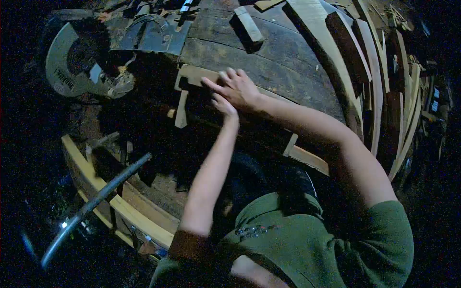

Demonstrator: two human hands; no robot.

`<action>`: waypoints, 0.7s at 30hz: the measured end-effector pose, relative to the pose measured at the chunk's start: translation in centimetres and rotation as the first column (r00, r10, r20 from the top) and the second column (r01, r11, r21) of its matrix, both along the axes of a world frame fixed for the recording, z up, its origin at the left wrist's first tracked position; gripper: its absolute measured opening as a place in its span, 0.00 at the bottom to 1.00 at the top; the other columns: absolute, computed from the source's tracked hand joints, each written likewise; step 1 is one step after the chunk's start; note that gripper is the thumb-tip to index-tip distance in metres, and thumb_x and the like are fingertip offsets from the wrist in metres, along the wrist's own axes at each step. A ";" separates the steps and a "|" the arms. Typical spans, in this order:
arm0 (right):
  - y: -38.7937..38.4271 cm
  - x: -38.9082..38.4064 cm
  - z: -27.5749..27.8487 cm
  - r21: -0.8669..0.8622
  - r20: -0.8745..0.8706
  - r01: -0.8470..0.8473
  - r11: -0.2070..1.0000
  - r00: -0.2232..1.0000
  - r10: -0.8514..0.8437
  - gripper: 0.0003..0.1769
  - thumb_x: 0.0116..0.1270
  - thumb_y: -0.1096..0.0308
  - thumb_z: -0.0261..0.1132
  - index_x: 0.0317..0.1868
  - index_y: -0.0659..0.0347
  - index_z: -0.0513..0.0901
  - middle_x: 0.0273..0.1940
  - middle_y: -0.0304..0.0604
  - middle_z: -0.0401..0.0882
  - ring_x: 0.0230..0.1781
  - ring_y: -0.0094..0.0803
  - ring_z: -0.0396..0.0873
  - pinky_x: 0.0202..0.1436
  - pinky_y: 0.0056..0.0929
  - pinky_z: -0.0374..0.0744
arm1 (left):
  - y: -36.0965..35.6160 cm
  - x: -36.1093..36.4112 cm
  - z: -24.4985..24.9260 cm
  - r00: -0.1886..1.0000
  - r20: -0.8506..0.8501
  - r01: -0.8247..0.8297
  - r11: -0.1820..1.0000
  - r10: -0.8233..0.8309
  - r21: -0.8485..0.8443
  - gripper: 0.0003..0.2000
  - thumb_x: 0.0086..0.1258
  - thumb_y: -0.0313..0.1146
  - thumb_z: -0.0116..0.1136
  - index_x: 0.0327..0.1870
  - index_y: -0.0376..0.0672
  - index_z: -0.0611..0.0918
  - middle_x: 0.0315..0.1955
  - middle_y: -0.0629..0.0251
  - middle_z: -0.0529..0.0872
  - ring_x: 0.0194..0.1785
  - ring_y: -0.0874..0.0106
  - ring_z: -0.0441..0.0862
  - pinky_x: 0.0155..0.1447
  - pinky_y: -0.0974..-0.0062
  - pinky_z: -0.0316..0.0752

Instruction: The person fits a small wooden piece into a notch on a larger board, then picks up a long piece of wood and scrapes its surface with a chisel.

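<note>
A wooden piece (193, 75) with a leg-like part (181, 109) hanging down lies along the near edge of the plank worktable (206, 54). My right hand (240, 90) rests on its upper side with the fingers apart, one finger stretched to the left. Just below and touching it is my left hand (224, 103), at the near side of the same piece. Its fingers are partly hidden in shadow and by the other hand, so its grip cannot be made out.
A short wood block (248, 25) lies on the worktable. Long boards (317, 43) are stacked at the right. A machine with a round guard (60, 62) stands at the upper left. Below it are a metal bar (96, 199) and a curved wooden frame (139, 220).
</note>
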State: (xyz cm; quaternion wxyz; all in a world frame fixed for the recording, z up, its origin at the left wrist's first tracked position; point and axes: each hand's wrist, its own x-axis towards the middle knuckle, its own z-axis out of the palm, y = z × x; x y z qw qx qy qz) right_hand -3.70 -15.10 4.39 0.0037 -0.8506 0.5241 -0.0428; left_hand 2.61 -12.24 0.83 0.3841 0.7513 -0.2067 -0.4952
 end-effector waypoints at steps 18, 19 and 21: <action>15.9 -13.7 2.4 0.043 0.021 0.062 0.997 0.998 -0.063 0.38 0.57 0.65 0.51 0.68 0.37 0.48 0.36 0.45 0.67 0.38 0.39 0.66 0.42 0.33 0.65 | 14.5 -8.2 1.3 0.802 0.187 0.569 0.821 -0.568 0.051 0.24 0.71 0.43 0.33 0.50 0.25 0.67 0.51 0.36 0.68 0.57 0.49 0.65 0.58 0.65 0.62; 17.1 -14.8 2.8 0.080 0.034 0.061 0.995 0.997 -0.064 0.38 0.57 0.66 0.52 0.68 0.38 0.49 0.35 0.45 0.66 0.38 0.39 0.65 0.40 0.32 0.65 | 16.1 -9.1 1.2 0.772 0.221 0.602 0.797 -0.596 0.046 0.25 0.71 0.43 0.33 0.52 0.24 0.66 0.51 0.34 0.67 0.57 0.46 0.63 0.59 0.64 0.60; 17.8 -15.6 3.0 0.099 -0.014 0.049 0.994 0.999 -0.048 0.38 0.57 0.66 0.52 0.68 0.39 0.49 0.36 0.45 0.66 0.38 0.39 0.64 0.40 0.32 0.64 | 17.3 -9.9 1.2 0.811 0.055 0.581 0.813 -0.582 0.045 0.27 0.71 0.44 0.33 0.55 0.22 0.63 0.54 0.35 0.65 0.59 0.48 0.62 0.62 0.66 0.57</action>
